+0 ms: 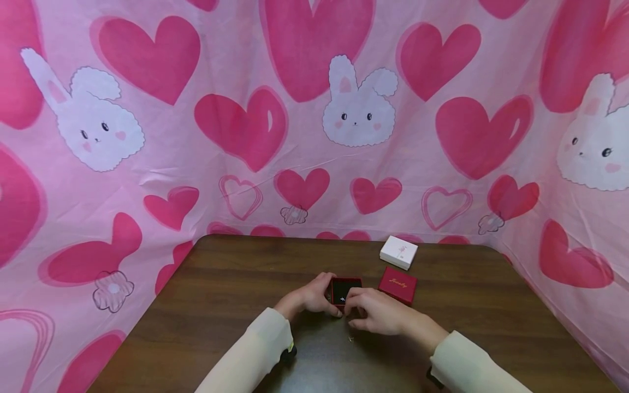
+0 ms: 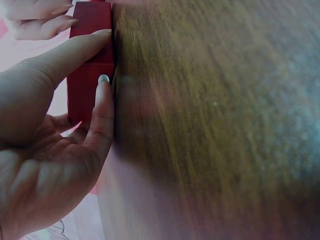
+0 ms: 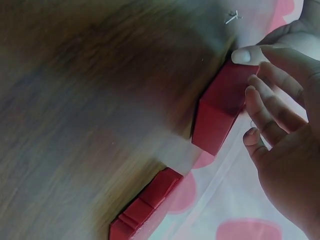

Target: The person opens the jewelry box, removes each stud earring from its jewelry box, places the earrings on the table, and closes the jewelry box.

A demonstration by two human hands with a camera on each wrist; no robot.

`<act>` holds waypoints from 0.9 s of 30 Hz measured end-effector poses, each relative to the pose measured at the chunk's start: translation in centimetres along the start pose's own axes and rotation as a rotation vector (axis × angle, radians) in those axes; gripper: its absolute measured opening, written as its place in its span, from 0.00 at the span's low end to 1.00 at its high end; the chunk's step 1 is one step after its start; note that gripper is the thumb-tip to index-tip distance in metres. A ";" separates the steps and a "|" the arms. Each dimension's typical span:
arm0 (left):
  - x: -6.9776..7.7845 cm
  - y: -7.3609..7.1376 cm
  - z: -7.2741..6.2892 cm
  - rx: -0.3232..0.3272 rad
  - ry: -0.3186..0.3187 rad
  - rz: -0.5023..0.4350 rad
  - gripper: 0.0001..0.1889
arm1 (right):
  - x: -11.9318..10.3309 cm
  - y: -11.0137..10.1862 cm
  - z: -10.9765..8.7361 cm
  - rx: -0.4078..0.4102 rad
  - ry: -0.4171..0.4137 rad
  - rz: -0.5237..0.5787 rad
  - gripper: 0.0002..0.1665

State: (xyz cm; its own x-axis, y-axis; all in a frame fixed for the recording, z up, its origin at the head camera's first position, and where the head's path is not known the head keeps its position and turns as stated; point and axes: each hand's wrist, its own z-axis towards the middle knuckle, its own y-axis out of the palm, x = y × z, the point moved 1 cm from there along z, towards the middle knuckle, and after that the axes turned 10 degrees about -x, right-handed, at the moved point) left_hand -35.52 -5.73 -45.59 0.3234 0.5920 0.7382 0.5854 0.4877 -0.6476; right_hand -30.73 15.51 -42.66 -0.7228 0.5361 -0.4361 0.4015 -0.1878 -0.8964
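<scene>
A small red jewelry box (image 1: 339, 280) with a black insert stands on the table. My left hand (image 1: 316, 295) grips it from the left, its thumb (image 2: 95, 45) along the front face. On the insert sits a tiny silvery piece (image 1: 342, 298), its kind too small to make out. My right hand (image 1: 378, 311) is over the box's front right corner, fingers (image 3: 270, 107) bent and close together. I cannot tell whether they pinch anything. Just in front of the box is a tiny shiny metal piece (image 3: 233, 17) with a thin straight stem.
Right of the box lies a red lid (image 1: 399, 284) with gold lettering. Behind it is a white box (image 1: 399, 251) with a pink print. The dark wooden table (image 1: 236, 262) backs onto a pink heart-and-rabbit cloth (image 1: 236, 153), which also hangs at both sides.
</scene>
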 end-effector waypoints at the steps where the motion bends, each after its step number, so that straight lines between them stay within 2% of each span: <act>1: 0.0 0.0 0.0 0.001 -0.001 0.000 0.36 | 0.1 0.0 0.0 0.005 0.003 -0.004 0.07; 9: 0.1 0.0 0.0 -0.002 -0.014 0.001 0.36 | 0.6 -0.2 0.0 0.039 0.041 0.001 0.09; 15: 0.1 0.1 -0.1 -0.006 -0.010 0.002 0.36 | 1.0 -0.2 -0.1 0.029 0.085 0.004 0.10; 27: -0.1 0.0 0.1 -0.007 -0.013 0.004 0.36 | 1.5 -0.3 0.2 0.033 0.075 0.020 0.10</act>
State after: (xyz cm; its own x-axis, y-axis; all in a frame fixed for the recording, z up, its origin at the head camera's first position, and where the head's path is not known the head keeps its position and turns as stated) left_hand -35.64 -5.73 -45.68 0.3164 0.6025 0.7327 0.5890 0.4807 -0.6496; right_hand -32.07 16.21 -43.06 -0.6704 0.5919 -0.4475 0.3954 -0.2253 -0.8904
